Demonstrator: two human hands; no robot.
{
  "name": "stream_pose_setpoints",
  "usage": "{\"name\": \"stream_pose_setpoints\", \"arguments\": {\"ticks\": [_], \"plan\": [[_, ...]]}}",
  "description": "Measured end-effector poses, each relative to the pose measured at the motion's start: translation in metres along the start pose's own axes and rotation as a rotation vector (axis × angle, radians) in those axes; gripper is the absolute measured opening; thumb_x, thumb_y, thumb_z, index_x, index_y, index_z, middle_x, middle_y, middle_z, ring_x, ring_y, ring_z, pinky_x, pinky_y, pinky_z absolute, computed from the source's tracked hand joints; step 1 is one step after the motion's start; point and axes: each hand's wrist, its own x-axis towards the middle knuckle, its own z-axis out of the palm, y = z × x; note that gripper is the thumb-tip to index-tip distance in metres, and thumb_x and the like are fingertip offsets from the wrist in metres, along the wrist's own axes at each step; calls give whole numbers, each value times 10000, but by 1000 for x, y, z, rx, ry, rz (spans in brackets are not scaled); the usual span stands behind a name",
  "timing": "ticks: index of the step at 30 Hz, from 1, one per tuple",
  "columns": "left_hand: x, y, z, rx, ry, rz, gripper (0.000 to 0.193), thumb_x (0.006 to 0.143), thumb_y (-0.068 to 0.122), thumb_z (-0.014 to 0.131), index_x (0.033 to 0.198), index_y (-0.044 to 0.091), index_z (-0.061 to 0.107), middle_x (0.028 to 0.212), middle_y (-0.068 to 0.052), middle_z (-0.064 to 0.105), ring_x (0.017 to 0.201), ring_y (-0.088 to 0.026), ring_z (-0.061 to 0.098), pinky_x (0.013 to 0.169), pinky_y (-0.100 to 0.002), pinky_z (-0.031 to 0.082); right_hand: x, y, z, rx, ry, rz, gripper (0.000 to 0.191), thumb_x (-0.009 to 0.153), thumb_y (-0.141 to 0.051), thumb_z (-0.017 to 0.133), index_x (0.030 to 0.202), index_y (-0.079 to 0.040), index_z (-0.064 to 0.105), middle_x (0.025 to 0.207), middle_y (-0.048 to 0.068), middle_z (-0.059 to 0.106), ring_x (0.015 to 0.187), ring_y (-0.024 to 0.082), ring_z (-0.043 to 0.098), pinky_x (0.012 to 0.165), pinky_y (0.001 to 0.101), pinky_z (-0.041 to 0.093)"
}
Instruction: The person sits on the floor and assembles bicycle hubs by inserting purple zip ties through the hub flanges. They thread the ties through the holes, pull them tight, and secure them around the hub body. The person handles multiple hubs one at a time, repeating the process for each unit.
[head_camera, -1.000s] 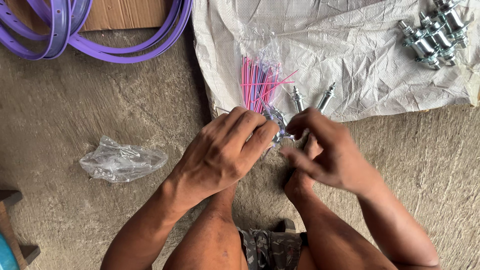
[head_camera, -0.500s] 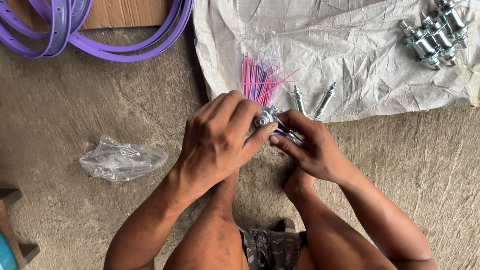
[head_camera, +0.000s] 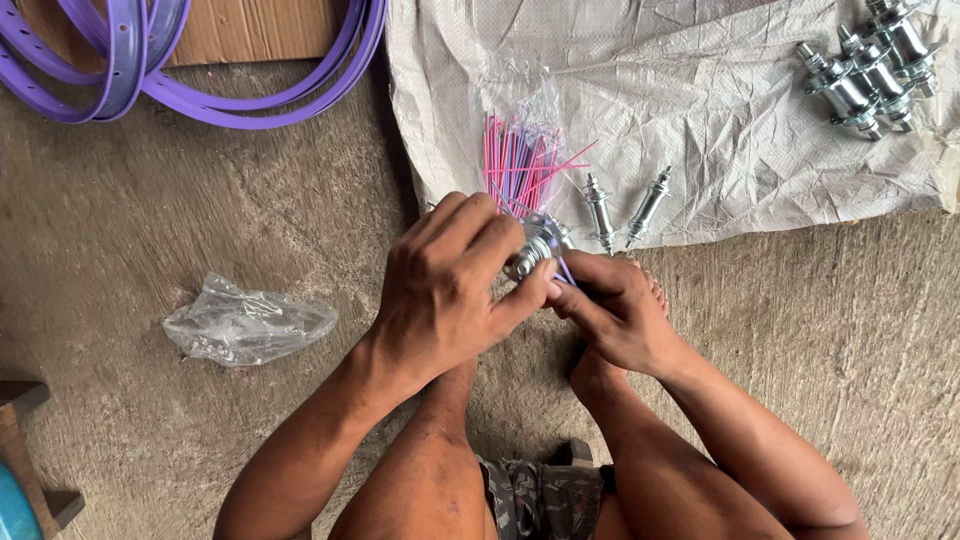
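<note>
Silver hub held between both hands above the concrete floor.
The left hand (head_camera: 445, 290) curls its fingers around the silver hub (head_camera: 530, 250), whose long axis runs from 7 toward 1 o'clock; the right hand (head_camera: 615, 310), at 4 o'clock from the hub, pinches a thin purple spoke (head_camera: 563, 270) against it.

shiny metal hub (head_camera: 530, 255), held between hands
</note>
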Motion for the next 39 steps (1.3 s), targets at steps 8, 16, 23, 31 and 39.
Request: {"name": "stream_pose_setpoints", "arguments": {"ticks": [8, 16, 23, 31, 39], "plan": [[3, -9, -3, -263, -3, 205, 684, 739, 315, 819, 1233, -46, 514, 1295, -252, 534, 1243, -431, 552, 1100, -566, 453, -16, 8, -35, 29, -100, -51, 169, 1008, -181, 649, 960, -25, 691, 780, 17, 640, 716, 97, 557, 621, 282, 472], [-11, -10, 3, -284, -277, 53, 431, 844, 144, 810, 1196, 47, 580, 1158, -128, 636, 1149, -290, 648, 1059, -470, 534, -14, 0, -49, 28, -224, -117, 197, 986, -167, 659, 1046, 19, 682, 824, 48, 689, 730, 120, 600, 635, 308, 487], [-17, -9, 13, -417, -393, -83, 332, 897, 108, 754, 1158, 42, 561, 885, -74, 678, 814, -196, 708, 710, -366, 597, -14, 5, -55, -11, -282, -21, 200, 979, -199, 661, 963, -5, 708, 703, 47, 643, 638, 130, 572, 568, 327, 451], [-27, -28, 20, -682, -616, -203, 401, 972, 430, 613, 1115, 55, 622, 782, -76, 697, 669, -195, 702, 610, -406, 593, -13, 17, -62, 0, -377, -68, 202, 1004, -213, 634, 1019, -29, 715, 782, 58, 680, 715, 138, 628, 617, 338, 495], [-55, -56, 64, -1489, -1019, -762, 859, 897, 797, 408, 1148, 12, 650, 1013, -217, 759, 746, -288, 783, 621, -417, 686, -11, 20, -49, -66, -500, -4, 238, 992, -197, 608, 1133, -31, 703, 980, 103, 774, 898, 185, 732, 803, 379, 592]]}}
